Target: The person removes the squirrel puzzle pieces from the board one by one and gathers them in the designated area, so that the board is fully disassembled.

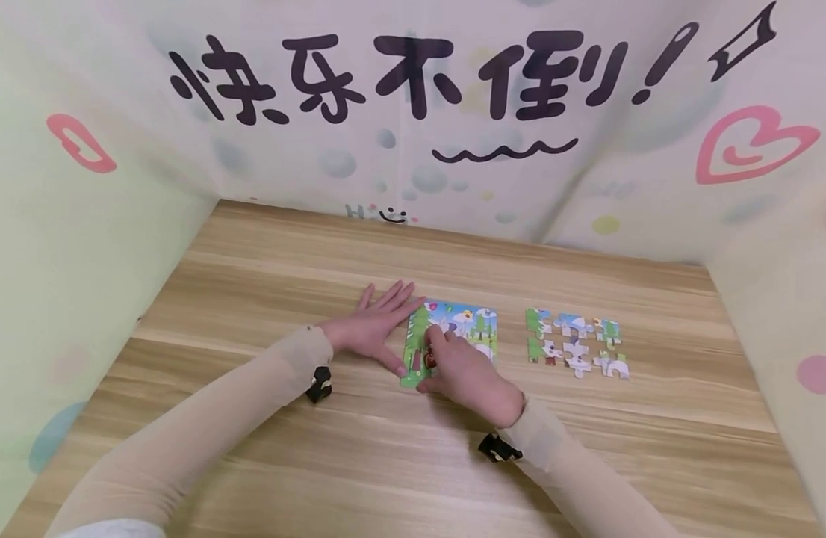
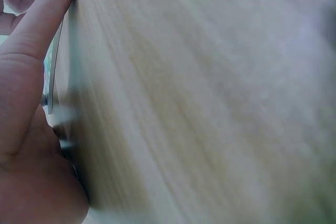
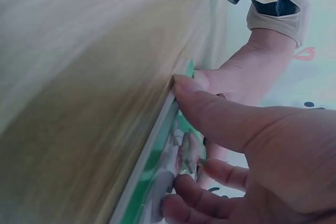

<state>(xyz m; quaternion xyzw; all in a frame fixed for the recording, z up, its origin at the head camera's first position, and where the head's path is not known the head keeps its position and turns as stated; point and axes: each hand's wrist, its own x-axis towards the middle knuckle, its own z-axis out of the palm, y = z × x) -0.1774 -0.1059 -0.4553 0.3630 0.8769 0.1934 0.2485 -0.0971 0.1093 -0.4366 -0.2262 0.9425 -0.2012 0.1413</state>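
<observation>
A small jigsaw puzzle (image 1: 482, 321) with a bright cartoon scene of trees, sky and animals lies flat on the wooden table. My left hand (image 1: 369, 332) rests at its left side with spread, straight fingers; the thumb reaches the lower left corner. Over the puzzle's left half is my right hand (image 1: 468, 373), fingers bent down toward a brown patch of the picture. In the right wrist view, the right thumb (image 3: 197, 98) lies at the green puzzle edge (image 3: 149, 163), and the other fingers curl above the surface. I cannot tell whether they pinch a piece.
Several jigsaw pieces (image 1: 576, 345) lie in two rows on the table (image 1: 285, 258), right of the puzzle. A printed cloth (image 1: 413, 149) with dark characters hangs behind the table, with pale cloth at both sides. Each wrist carries a small black camera.
</observation>
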